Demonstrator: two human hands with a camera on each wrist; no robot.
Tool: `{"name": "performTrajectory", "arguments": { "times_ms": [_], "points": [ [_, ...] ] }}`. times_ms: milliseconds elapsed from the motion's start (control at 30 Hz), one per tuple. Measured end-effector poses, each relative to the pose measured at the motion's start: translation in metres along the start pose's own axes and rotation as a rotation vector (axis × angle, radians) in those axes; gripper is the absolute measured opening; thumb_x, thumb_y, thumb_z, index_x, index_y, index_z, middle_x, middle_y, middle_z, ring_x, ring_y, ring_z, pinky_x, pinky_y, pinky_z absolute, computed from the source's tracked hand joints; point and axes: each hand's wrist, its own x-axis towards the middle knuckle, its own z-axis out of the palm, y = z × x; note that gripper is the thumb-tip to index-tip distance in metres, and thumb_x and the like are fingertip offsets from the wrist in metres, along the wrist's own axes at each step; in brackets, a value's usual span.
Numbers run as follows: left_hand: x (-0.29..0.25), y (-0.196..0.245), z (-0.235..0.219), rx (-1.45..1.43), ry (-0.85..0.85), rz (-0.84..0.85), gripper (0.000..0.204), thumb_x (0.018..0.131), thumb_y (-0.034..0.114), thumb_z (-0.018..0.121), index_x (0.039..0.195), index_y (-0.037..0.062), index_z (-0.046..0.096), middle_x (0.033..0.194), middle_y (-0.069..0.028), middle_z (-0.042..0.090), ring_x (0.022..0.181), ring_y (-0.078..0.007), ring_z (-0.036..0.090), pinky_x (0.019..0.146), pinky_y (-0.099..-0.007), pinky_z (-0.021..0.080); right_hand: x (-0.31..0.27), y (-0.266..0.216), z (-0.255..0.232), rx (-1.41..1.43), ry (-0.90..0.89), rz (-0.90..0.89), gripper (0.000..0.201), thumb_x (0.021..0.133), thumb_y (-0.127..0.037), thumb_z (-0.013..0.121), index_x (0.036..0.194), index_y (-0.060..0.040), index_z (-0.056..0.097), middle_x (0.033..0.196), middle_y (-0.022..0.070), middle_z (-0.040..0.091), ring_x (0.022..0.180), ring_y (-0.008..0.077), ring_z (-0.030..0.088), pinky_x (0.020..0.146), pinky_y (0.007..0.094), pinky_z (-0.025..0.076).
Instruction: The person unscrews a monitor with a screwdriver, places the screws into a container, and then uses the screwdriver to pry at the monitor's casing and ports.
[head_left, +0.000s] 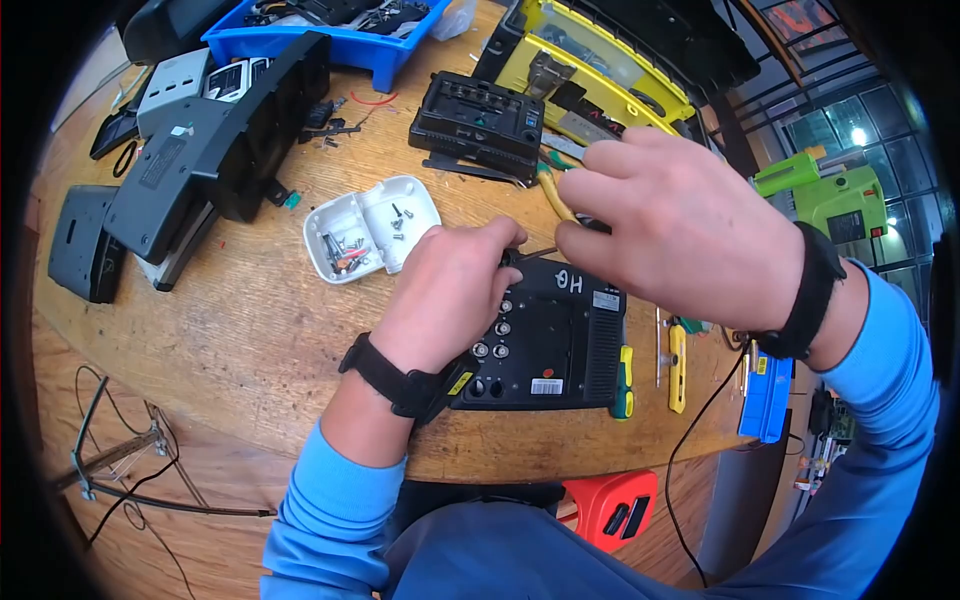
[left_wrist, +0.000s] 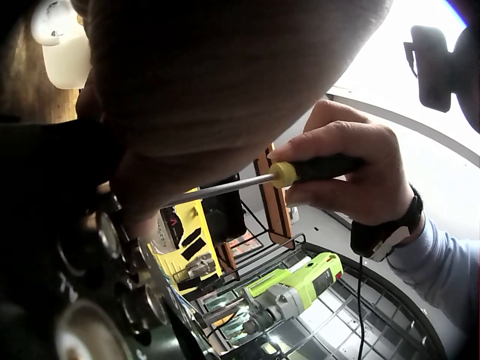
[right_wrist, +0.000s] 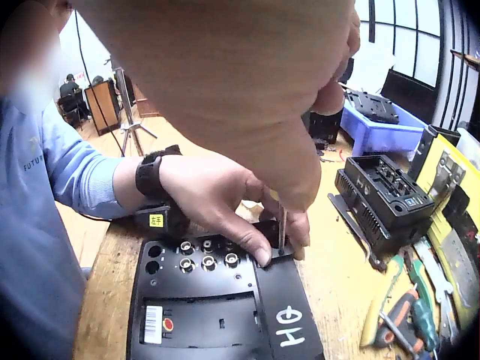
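A flat black electronic box point(head_left: 560, 340) with round metal connectors, a barcode label and white handwritten letters lies near the table's front edge. My left hand point(head_left: 440, 275) grips its far corner, thumb on the panel and fingers over the edge. In my right hand point(head_left: 670, 215) is a screwdriver point(left_wrist: 283, 175) with a black and yellow handle. Its metal shaft point(right_wrist: 282, 229) runs down between the left thumb and fingers to the box's corner; the tip is hidden in the head view.
A white two-part case point(head_left: 350, 215) of loose screws stands left of the box. Beyond are a black battery-plate unit point(head_left: 475, 120), a blue bin point(head_left: 385, 50) and a yellow toolbox point(head_left: 650, 105). A yellow cutter knife point(head_left: 678, 370) and a blue tray point(head_left: 765, 405) lie right.
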Motion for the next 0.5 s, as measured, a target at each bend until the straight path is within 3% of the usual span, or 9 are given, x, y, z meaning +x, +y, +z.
{"name": "performTrajectory", "arguments": {
  "times_ms": [100,167,267,500],
  "points": [
    [-0.0002,-0.0002,-0.0003,-0.016,0.007,0.008,0.028,0.086,0.001,0.080,0.112,0.0004,0.070,0.102,-0.0233,0.076,0.097,-0.0439,0.073,0.083,-0.0479,0.059,-0.0048,0.0012,0.0022,0.017,0.012,0.042,0.014,0.083,-0.020,0.072,0.086,-0.0083,0.065,0.090,0.0051,0.055,0.087,0.0243,0.065,0.071,0.0379,0.055],
    [-0.0003,-0.0021,0.0015,-0.013,0.018,0.015,0.028,0.086,0.001,0.080,0.112,0.0003,0.070,0.102,-0.0235,0.076,0.097,-0.0439,0.073,0.083,-0.0477,0.059,-0.0077,-0.0036,0.0017,0.044,-0.141,0.174,0.021,0.089,-0.024,0.074,0.086,-0.0064,0.063,0.088,0.0090,0.060,0.080,0.0291,0.070,0.066,0.0407,0.057],
    [0.0003,-0.0020,0.0012,-0.010,0.019,0.008,0.028,0.086,0.001,0.080,0.112,0.0003,0.071,0.102,-0.0235,0.077,0.097,-0.0438,0.074,0.083,-0.0473,0.059,-0.0050,-0.0050,-0.0008,0.159,-0.167,0.257,0.028,0.094,-0.027,0.075,0.086,-0.0040,0.061,0.082,0.0138,0.064,0.071,0.0351,0.070,0.065,0.0448,0.057],
    [0.0004,-0.0043,0.0025,-0.002,0.017,0.017,0.028,0.085,0.002,0.081,0.112,0.0007,0.072,0.102,-0.0223,0.077,0.097,-0.0433,0.074,0.083,-0.0471,0.059,-0.0041,0.0000,0.0026,0.149,-0.182,0.243,0.027,0.093,-0.025,0.078,0.086,-0.0031,0.063,0.078,0.0153,0.064,0.070,0.0382,0.069,0.065,0.0480,0.055]
  ]
}}
